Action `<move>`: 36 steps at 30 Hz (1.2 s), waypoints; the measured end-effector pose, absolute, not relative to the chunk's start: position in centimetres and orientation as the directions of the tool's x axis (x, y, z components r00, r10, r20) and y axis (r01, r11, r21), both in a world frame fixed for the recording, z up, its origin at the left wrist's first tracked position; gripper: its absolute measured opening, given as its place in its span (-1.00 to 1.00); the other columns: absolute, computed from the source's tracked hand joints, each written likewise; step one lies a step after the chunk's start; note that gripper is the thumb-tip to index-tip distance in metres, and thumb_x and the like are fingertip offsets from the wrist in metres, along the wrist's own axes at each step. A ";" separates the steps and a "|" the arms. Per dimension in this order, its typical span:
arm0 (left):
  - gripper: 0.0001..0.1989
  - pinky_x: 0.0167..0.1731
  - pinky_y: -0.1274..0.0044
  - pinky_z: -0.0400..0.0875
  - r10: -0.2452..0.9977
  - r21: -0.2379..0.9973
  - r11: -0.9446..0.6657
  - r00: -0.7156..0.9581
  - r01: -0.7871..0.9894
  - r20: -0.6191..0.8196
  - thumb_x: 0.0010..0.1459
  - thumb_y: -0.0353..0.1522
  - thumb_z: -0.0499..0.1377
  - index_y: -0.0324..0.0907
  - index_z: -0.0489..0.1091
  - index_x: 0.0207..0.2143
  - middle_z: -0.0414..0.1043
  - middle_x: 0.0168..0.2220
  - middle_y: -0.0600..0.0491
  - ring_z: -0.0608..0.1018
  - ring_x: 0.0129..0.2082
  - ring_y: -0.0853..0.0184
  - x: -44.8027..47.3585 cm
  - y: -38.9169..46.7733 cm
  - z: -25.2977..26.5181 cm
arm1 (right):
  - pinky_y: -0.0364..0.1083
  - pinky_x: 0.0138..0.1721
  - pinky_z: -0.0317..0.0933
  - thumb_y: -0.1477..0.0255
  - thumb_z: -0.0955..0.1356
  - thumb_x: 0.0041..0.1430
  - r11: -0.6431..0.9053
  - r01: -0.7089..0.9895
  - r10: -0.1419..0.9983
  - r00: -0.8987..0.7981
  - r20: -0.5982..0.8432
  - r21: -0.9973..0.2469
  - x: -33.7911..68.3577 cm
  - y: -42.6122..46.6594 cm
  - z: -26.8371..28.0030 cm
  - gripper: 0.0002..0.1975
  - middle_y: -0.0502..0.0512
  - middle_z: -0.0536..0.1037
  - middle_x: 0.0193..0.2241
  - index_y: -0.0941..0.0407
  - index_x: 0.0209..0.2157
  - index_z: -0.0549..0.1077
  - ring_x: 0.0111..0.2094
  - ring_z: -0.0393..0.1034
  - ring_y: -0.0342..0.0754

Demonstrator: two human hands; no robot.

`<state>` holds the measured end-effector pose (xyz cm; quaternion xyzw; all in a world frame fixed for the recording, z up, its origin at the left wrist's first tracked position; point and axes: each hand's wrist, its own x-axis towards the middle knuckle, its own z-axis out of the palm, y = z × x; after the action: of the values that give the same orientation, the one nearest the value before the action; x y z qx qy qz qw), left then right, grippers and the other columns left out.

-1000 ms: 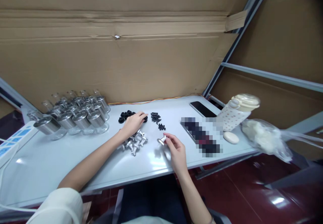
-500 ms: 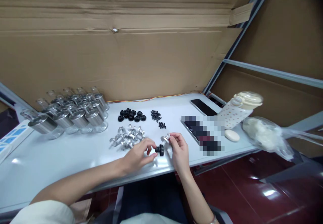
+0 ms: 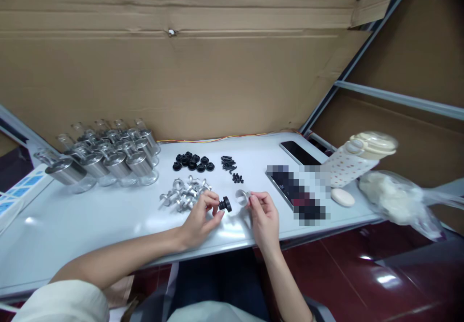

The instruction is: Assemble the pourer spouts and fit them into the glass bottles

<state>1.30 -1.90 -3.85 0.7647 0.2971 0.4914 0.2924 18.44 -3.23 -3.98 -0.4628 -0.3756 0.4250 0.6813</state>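
Note:
Between thumb and fingers, my left hand (image 3: 201, 218) pinches a black ribbed stopper (image 3: 225, 204), its wide end turned to the right. My right hand (image 3: 265, 218) grips a silver metal pourer part (image 3: 242, 197) with a round flange, which faces the stopper. A small gap separates the two pieces, held above the front of the table. Just behind my left hand lies a heap of like silver metal parts (image 3: 181, 194). Farther back are a pile of black stoppers (image 3: 192, 161), several thin black pins (image 3: 227, 162) and a cluster of tiny black caps (image 3: 238, 178).
Glass bottles with metal sleeves (image 3: 116, 165) stand in rows at the left. To the right are a dark phone (image 3: 300, 153), another device partly blurred out (image 3: 282, 186), a white oval object (image 3: 342, 197), a dotted tumbler (image 3: 348, 165) and a plastic bag (image 3: 387, 196). Cardboard (image 3: 224, 85) walls the back.
The view has shifted slightly. The stopper has tilted in my left hand, and the silver part in my right hand has turned so that its round flange shows more fully.

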 end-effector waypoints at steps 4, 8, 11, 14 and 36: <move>-0.86 -0.37 0.55 0.32 0.715 0.720 -0.678 0.359 0.149 0.599 0.21 -0.42 0.03 -0.10 0.07 -0.20 0.21 -0.26 0.06 0.37 -0.39 0.46 1.3 -2.0 -4.0 | -0.10 -0.37 0.22 0.16 0.42 0.01 0.225 -0.141 0.946 0.269 0.182 -0.964 18.2 -3.7 -3.4 -0.69 -0.01 0.43 -0.58 0.11 -0.40 0.41 -0.48 0.34 -0.08; -0.86 -0.33 0.51 0.34 0.693 0.695 -0.702 0.376 0.157 0.616 0.22 -0.42 0.02 -0.10 0.07 -0.19 0.21 -0.27 0.06 0.37 -0.39 0.44 1.4 -1.9 -3.9 | -0.08 -0.36 0.25 0.18 0.42 0.02 0.246 -0.115 0.942 0.261 0.210 -0.962 18.2 -3.9 -3.2 -0.72 0.00 0.45 -0.55 0.10 -0.39 0.42 -0.46 0.37 -0.07; -0.85 -0.33 0.51 0.33 0.694 0.686 -0.707 0.354 0.173 0.626 0.21 -0.43 0.01 -0.10 0.09 -0.18 0.21 -0.27 0.05 0.35 -0.37 0.42 1.4 -1.8 -3.7 | -0.08 -0.35 0.27 0.22 0.42 0.03 0.255 -0.127 0.948 0.226 0.222 -0.958 18.3 -3.9 -3.3 -0.76 0.02 0.47 -0.52 0.10 -0.39 0.42 -0.44 0.39 -0.06; -0.84 -0.35 0.51 0.31 0.709 0.688 -0.697 0.340 0.203 0.618 0.21 -0.43 0.02 -0.11 0.11 -0.16 0.21 -0.28 0.04 0.34 -0.35 0.39 1.3 -1.8 -3.5 | -0.07 -0.34 0.28 0.24 0.42 0.04 0.259 -0.142 0.952 0.202 0.228 -0.955 18.4 -3.9 -3.6 -0.78 0.03 0.48 -0.51 0.09 -0.39 0.41 -0.44 0.41 -0.05; -0.88 -0.45 0.57 0.37 0.693 0.674 -0.703 0.433 0.227 0.577 0.22 -0.38 0.06 -0.15 0.30 -0.17 0.33 -0.26 0.00 0.43 -0.41 0.42 1.1 -1.8 -3.0 | -0.13 -0.49 0.11 0.24 0.33 0.09 0.229 -0.096 0.973 0.014 0.228 -0.969 18.6 -3.8 -3.2 -0.81 -0.04 0.36 -0.54 0.07 -0.35 0.38 -0.54 0.21 -0.09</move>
<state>1.11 -1.80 -2.97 0.8058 0.2855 0.4496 0.2589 18.61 -3.76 -3.20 -0.4150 -0.5287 0.4620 0.5786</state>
